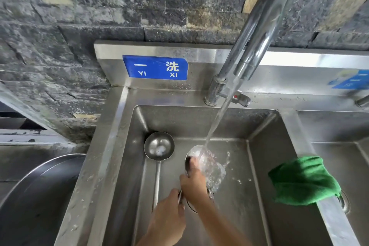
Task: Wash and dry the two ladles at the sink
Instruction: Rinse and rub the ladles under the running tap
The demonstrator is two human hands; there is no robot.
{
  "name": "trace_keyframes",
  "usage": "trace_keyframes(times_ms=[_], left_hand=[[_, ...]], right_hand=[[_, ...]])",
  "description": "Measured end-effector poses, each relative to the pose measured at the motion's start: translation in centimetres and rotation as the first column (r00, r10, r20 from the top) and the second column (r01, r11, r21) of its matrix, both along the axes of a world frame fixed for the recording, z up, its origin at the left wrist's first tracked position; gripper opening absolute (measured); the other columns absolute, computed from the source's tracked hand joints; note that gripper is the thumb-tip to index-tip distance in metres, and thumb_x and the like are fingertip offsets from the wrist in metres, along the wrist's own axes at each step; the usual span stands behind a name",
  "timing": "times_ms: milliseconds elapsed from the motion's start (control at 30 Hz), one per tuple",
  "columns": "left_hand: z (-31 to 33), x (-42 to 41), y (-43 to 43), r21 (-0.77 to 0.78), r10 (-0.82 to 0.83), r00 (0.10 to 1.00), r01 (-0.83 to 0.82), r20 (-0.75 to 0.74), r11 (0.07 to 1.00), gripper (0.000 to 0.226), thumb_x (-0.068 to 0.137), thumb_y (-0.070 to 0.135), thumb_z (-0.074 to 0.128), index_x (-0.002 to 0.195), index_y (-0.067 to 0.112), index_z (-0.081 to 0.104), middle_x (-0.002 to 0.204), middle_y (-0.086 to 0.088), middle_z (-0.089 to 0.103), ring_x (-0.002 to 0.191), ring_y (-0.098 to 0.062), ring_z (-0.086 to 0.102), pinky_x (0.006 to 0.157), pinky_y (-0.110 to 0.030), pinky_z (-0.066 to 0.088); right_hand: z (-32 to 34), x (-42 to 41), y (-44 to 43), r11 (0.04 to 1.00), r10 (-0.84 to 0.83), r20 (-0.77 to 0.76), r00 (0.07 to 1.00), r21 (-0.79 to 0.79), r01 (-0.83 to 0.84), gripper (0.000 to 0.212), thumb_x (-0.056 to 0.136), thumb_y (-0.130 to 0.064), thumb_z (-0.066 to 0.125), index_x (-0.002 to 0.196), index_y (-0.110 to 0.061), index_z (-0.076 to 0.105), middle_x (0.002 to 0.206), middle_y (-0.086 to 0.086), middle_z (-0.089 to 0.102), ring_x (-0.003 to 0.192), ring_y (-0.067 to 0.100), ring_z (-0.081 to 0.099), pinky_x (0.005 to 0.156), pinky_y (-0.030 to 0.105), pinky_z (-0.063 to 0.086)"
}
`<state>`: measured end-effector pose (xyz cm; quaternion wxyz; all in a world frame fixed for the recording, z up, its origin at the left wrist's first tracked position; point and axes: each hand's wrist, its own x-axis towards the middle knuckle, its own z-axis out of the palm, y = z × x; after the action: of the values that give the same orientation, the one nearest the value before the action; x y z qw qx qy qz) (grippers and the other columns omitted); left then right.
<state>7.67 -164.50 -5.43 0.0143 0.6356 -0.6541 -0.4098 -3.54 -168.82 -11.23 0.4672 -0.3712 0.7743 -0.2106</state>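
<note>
One ladle (159,146) free, 2nd ladle (192,151) handle gripped by L hand (167,219), R hand (194,182) curled on splash-blurred bowl

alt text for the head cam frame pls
The left hand grips a ladle by the handle while the right hand holds its bowl under the running tap in a steel sink. A second ladle lies beside it; a green cloth drapes the divider.

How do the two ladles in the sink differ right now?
The left ladle lies in the sink, untouched; the held ladle is in both hands, left hand gripping its handle, right hand on its bowl. The water strikes the held ladle; the left ladle sits beside the stream. The left ladle's bowl shows whole; the held ladle's is partly hidden. Both are steel.
</note>
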Motion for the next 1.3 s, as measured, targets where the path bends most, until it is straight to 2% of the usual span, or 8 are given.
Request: trace_keyframes(times_ms=[100,233,367,533,700,1033,1167,1300], left_hand=[[0.5,-0.4,0.6,0.080,0.068,0.998,-0.068,-0.003,0.994,0.020,0.099,0.035,0.046,0.114,0.026,0.055,0.104,0.006,0.064,0.108,-0.020,0.063,0.084,-0.028,0.046],[1.2,-1.1,1.0,0.098,0.077,0.997,-0.077,0.001,0.992,0.019,0.097,0.033,0.047,0.112,0.028,0.059,0.112,0.004,0.067,0.111,-0.021,0.063,0.083,-0.028,0.047],[1.8,-2.0,1.0,0.177,0.166,0.986,-0.163,-0.004,0.971,0.019,0.095,0.023,0.046,0.099,0.017,0.063,0.105,-0.011,0.070,0.102,-0.035,0.067,0.063,-0.037,0.045],[1.4,-2.6,0.9,0.092,0.055,0.998,-0.059,0.038,0.994,0.016,0.097,0.031,0.046,0.107,0.027,0.059,0.106,0.003,0.069,0.105,-0.020,0.064,0.085,-0.030,0.048],[0.8,-4.4,0.6,0.261,0.206,0.978,-0.192,-0.027,0.946,0.011,0.093,0.028,0.047,0.097,0.022,0.055,0.093,-0.007,0.067,0.066,-0.026,0.068,0.052,-0.034,0.053],[1.5,-5.2,-1.1,0.445,0.438,0.881,-0.325,-0.179,0.835,0.016,0.103,0.025,0.043,0.103,0.012,0.052,0.085,-0.010,0.055,0.031,-0.017,0.048,0.030,-0.020,0.029],[1.7,-5.0,-1.2,0.232,0.251,0.964,-0.224,-0.092,0.946,0.015,0.101,0.030,0.040,0.100,0.018,0.048,0.079,-0.010,0.062,0.034,-0.018,0.051,0.029,-0.023,0.032],[1.7,-4.3,-0.9,0.052,0.060,0.997,-0.062,0.046,0.997,0.015,0.101,0.033,0.042,0.109,0.021,0.047,0.094,-0.001,0.066,0.078,-0.023,0.065,0.060,-0.029,0.044]], right_hand=[[0.2,-0.7,0.9,0.992,0.127,-0.107,0.986,-0.008,-0.129,0.057,0.088,-0.013,0.053,0.144,-0.022,0.055,0.128,0.012,0.069,0.115,0.029,0.065,0.090,0.030,0.051],[0.4,-1.8,0.6,0.972,0.228,-0.110,0.967,-0.023,-0.232,0.084,0.087,-0.005,0.051,0.164,-0.013,0.017,0.169,0.008,0.018,0.157,0.032,0.017,0.125,0.038,0.024],[1.2,-1.9,0.9,0.970,0.242,-0.118,0.963,0.059,-0.236,0.032,0.086,-0.010,0.053,0.113,-0.018,0.067,0.084,0.001,0.062,0.085,0.025,0.060,0.088,0.042,0.057],[0.8,-2.9,0.0,0.959,0.274,-0.153,0.949,0.114,-0.259,0.081,0.086,-0.011,0.055,0.159,-0.009,0.021,0.161,0.013,0.027,0.148,0.039,0.029,0.121,0.047,0.031],[0.6,-4.5,0.2,0.993,0.112,-0.029,0.993,0.023,-0.112,0.016,0.077,-0.004,0.053,0.077,-0.019,0.048,0.068,-0.003,0.050,0.068,0.020,0.047,0.057,0.029,0.035],[1.5,-6.4,0.5,0.939,-0.338,0.064,0.939,-0.038,0.341,0.027,0.063,-0.034,0.087,0.079,-0.024,0.068,0.070,-0.012,0.073,0.076,0.012,0.070,0.076,0.032,0.058],[1.3,-5.3,1.1,0.935,-0.128,-0.302,0.945,-0.354,0.014,0.016,0.077,-0.028,0.075,0.077,-0.021,0.061,0.073,-0.008,0.066,0.073,0.022,0.062,0.066,0.030,0.044],[0.9,-5.5,-1.6,0.846,0.357,-0.539,0.763,-0.160,-0.508,0.029,0.090,-0.033,0.058,0.116,-0.025,0.068,0.128,-0.004,0.059,0.127,0.024,0.050,0.114,0.044,0.031]])
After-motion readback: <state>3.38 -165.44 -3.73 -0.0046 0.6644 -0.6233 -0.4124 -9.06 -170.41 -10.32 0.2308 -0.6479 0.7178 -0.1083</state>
